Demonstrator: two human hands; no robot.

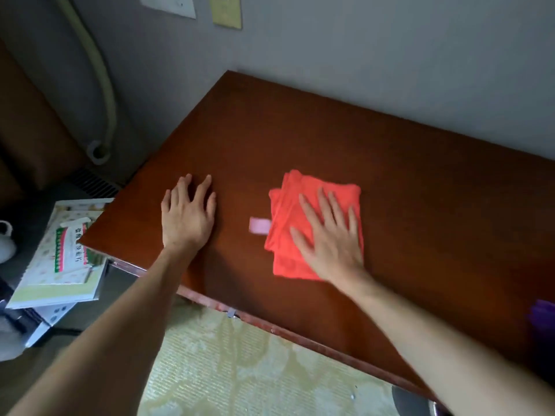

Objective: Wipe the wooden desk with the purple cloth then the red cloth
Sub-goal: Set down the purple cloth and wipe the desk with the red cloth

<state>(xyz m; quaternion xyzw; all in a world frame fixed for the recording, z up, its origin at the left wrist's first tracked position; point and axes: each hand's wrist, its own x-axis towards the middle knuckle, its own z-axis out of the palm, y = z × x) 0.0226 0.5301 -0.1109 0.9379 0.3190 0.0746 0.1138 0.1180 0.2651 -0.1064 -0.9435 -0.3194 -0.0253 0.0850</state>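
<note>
I have my right hand (332, 235) flat, fingers straight, pressing the red cloth (288, 211) mid-desk (300, 130); left hand (187, 216) rests open beside it; purple cloth (542, 313) lies aside at the right edge; I judge the second wipe under way.

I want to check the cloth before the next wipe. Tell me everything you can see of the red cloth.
The red cloth is a coral-red, fuzzy, towel-like fabric, folded into a rough square of several layers. A pale pink tag sticks out at its left edge. It lies flat on the wooden desk, and the right hand presses on it with straight, spread fingers.
</note>
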